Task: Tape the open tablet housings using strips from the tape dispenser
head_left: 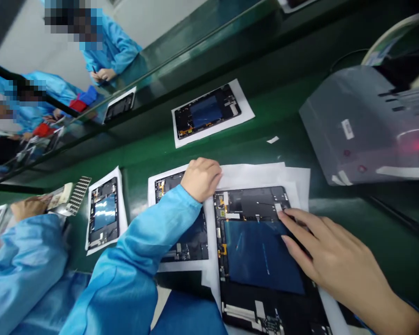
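In front of me lies an opened tablet (265, 260) on white paper, its inside showing a large blue-filmed battery, orange flex cables and white tape strips. My right hand (331, 256) reaches over its right side. The index fingertip rests at a small white piece (278, 208) near the upper right corner, with the thumb apart below it. My left hand (201, 179) is closed, fingers curled, at the tablet's upper left corner. What it holds, if anything, is hidden. Under my left forearm lies a second opened tablet (192, 237), partly covered by the sleeve.
A third opened tablet (207, 114) lies on paper farther back, another tablet (104, 211) at the left. A grey machine (363, 125) with a red light stands right. A co-worker's hand (30, 208) is at the left, near a patterned strip (79, 195). Other people sit beyond the raised shelf.
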`<state>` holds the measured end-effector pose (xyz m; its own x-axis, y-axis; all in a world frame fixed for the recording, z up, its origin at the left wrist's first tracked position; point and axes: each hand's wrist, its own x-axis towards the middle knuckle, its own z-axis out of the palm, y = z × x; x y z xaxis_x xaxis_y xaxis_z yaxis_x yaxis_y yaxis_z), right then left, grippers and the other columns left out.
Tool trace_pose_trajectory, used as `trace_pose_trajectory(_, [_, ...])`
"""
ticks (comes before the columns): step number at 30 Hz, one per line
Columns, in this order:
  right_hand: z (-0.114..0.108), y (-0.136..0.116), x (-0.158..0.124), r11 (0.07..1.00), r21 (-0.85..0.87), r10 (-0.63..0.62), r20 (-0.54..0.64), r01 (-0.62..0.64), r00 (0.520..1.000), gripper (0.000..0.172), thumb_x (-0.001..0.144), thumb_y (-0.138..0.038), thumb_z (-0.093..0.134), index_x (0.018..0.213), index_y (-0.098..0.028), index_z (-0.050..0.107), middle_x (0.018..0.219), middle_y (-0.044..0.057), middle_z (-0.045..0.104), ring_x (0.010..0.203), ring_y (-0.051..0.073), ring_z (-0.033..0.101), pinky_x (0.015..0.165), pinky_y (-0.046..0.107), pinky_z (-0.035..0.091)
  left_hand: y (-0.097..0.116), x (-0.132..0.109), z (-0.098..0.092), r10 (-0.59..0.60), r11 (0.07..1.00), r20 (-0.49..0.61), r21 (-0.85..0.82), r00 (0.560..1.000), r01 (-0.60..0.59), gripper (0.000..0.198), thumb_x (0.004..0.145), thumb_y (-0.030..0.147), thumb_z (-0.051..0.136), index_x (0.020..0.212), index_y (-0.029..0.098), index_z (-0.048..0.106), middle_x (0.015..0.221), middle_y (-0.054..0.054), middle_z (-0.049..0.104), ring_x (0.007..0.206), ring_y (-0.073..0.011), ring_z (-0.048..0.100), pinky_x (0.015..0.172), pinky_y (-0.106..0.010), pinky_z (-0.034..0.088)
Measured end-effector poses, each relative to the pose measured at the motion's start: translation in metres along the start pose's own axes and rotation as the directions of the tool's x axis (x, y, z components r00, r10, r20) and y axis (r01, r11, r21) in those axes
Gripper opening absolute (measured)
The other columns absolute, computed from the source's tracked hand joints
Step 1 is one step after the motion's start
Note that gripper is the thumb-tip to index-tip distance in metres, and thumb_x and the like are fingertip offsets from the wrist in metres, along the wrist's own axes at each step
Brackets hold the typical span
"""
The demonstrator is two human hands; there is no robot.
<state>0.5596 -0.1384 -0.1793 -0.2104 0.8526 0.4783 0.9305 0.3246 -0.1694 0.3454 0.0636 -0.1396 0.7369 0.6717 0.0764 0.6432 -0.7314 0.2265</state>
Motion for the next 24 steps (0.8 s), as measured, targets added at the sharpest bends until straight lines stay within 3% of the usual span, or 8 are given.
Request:
trace_pose_trajectory(2, [0.002,0.002,-0.003,1.0,0.016,-0.014,0.004,0.014,1.0,0.027,0.096,-0.02,0.049,0.116,-0.006,0.062,0.109,0.013,0.066,0.082,0.024,0.057,0.073,0.038,0.044,0.01,-0.004,0.003,-0.096,0.994,0.002,-0.049,0.995,0.096,0.022,0.093,0.032,0.048,0.094,0.016,0.064,0.073,-0.005,0.067,0.071,-0.0213,0.063,0.071,-0.035,0.049])
trace_pose_trajectory(5, [0.005,0.005,-0.01,0.999,0.035,-0.025,-0.002,0.025,1.0,0.038,0.096,-0.021,0.047,0.13,-0.007,0.054,0.113,0.014,0.066,0.082,0.025,0.057,0.074,0.04,0.044,0.021,-0.021,0.004,-0.284,0.881,0.095,-0.366,0.954,0.299,0.043,0.102,0.043,0.03,0.107,0.014,0.061,0.063,-0.003,0.064,0.057,-0.0187,0.062,0.062,-0.031,0.049])
trace_pose_trajectory(7, [0.009,0.008,-0.017,0.999,0.046,0.006,0.01,-0.006,1.0,0.048,0.096,-0.023,0.048,0.142,-0.01,0.044,0.117,0.014,0.065,0.084,0.027,0.058,0.076,0.041,0.044,0.023,-0.036,0.005,-0.304,0.745,0.215,-0.553,0.928,0.372,0.063,0.103,0.05,0.012,0.106,0.013,0.063,0.07,-0.007,0.068,0.062,-0.019,0.066,0.063,-0.031,0.052])
trace_pose_trajectory(9, [0.014,0.011,-0.024,0.998,0.049,0.03,0.044,-0.032,0.999,0.056,0.096,-0.026,0.049,0.149,-0.014,0.037,0.123,0.012,0.063,0.086,0.028,0.06,0.078,0.042,0.044,0.024,-0.05,0.006,-0.267,0.689,0.284,-0.612,0.921,0.388,0.074,0.103,0.052,0.005,0.106,0.011,0.066,0.081,-0.011,0.072,0.077,-0.0202,0.071,0.07,-0.031,0.055])
trace_pose_trajectory(13, [0.018,0.014,-0.03,0.998,0.063,0.008,0.088,-0.013,0.996,0.059,0.095,-0.027,0.05,0.151,-0.017,0.034,0.126,0.012,0.062,0.09,0.029,0.06,0.079,0.043,0.045,0.022,-0.061,0.007,-0.303,0.698,0.28,-0.586,0.911,0.412,0.046,0.097,0.052,0.046,0.103,0.012,0.068,0.101,-0.012,0.073,0.098,-0.0237,0.069,0.086,-0.034,0.053])
trace_pose_trajectory(16, [0.017,0.013,-0.029,0.996,0.076,0.034,0.08,-0.041,0.996,0.056,0.096,-0.028,0.047,0.15,-0.019,0.036,0.129,0.013,0.059,0.094,0.029,0.061,0.08,0.042,0.046,0.016,-0.06,0.005,-0.362,0.737,0.275,-0.501,0.891,0.454,0.023,0.086,0.037,0.066,0.087,0.014,0.071,0.094,-0.01,0.073,0.097,-0.0273,0.067,0.091,-0.039,0.049])
trace_pose_trajectory(21, [0.016,0.011,-0.026,0.993,0.081,0.079,0.071,-0.085,0.994,0.044,0.096,-0.033,0.044,0.136,-0.017,0.051,0.13,0.014,0.058,0.102,0.03,0.061,0.087,0.043,0.046,0.009,-0.062,-0.003,-0.391,0.71,0.382,-0.454,0.837,0.538,0.011,0.084,0.024,0.066,0.079,0.015,0.069,0.056,0.001,0.063,0.053,-0.0154,0.062,0.069,-0.029,0.05])
trace_pose_trajectory(24, [0.015,0.009,-0.023,0.996,0.068,0.052,0.035,-0.055,0.998,0.042,0.095,-0.03,0.045,0.135,-0.019,0.051,0.125,0.013,0.062,0.095,0.029,0.064,0.084,0.041,0.047,0.015,-0.064,-0.009,-0.422,0.684,0.377,-0.464,0.824,0.563,0.015,0.086,0.018,0.06,0.072,0.016,0.064,0.056,0.002,0.061,0.052,-0.0138,0.06,0.067,-0.026,0.049])
